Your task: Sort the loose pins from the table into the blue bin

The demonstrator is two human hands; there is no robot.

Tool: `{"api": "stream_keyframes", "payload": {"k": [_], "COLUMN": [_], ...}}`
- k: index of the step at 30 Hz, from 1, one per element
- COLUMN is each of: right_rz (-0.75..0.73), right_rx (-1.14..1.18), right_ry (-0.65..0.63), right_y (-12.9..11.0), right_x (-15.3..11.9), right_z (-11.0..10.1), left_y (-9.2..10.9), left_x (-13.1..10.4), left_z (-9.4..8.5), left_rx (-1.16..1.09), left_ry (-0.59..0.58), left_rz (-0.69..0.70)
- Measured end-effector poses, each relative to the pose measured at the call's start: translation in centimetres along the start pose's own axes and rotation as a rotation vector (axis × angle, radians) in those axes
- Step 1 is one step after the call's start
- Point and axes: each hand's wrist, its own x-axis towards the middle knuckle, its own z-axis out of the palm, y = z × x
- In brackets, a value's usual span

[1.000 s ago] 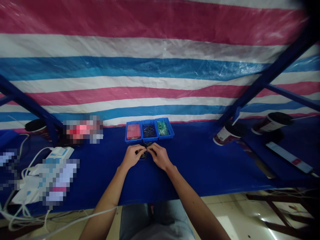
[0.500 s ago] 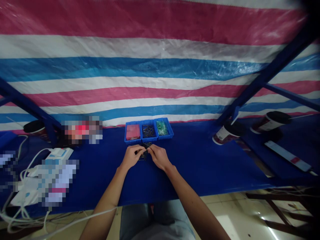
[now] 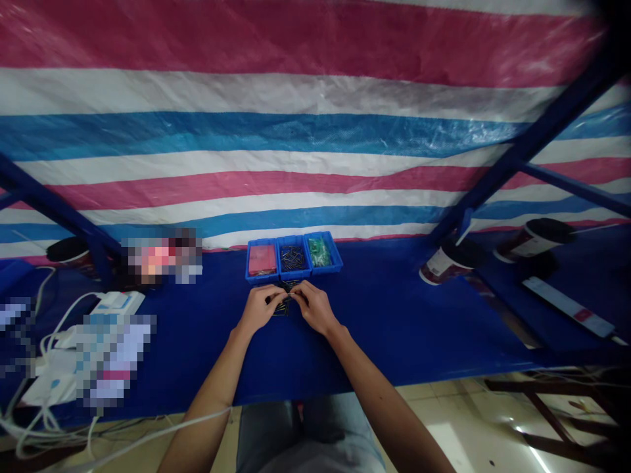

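Note:
My left hand [image 3: 261, 307] and my right hand [image 3: 312, 305] meet over the blue tabletop, fingertips pinched close together. Whatever small piece lies between their fingers is too small to make out. Beneath and around the fingertips is a loose pile of dark screws [image 3: 282, 308], partly covered by the hands. Just beyond the hands stand three blue bins side by side. The left bin [image 3: 250, 270] contains red flat pieces [image 3: 262, 259], the middle bin [image 3: 294, 272] dark screws [image 3: 292, 257], and the right bin [image 3: 331, 269] green pieces in clear plastic [image 3: 319, 252].
A power strip [image 3: 118, 302] with white cables lies on the left, near a blurred-out item. Lidded cups [image 3: 441, 264] stand at right, with a phone [image 3: 566, 307] farther over. Blue frame bars [image 3: 493, 177] slant up at both sides before a striped sheet [image 3: 315, 141].
Both hands stay in nearly the same place over the screws. The right fingertips have shifted very slightly; the bins have not moved.

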Motion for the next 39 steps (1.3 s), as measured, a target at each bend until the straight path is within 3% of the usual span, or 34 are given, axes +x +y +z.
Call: {"api": "stream_keyframes", "payload": {"k": [39], "right_rz": [0.018], "right_rx": [0.011], "right_ry": [-0.004], "right_y": [-0.05], "right_x": [0.12], "right_z": [-0.08], "left_y": [0.17], "left_x": [0.03], "left_z": [-0.13], "left_rx": [-0.013], "left_ry": [0.000], "left_rz": [-0.011]}}
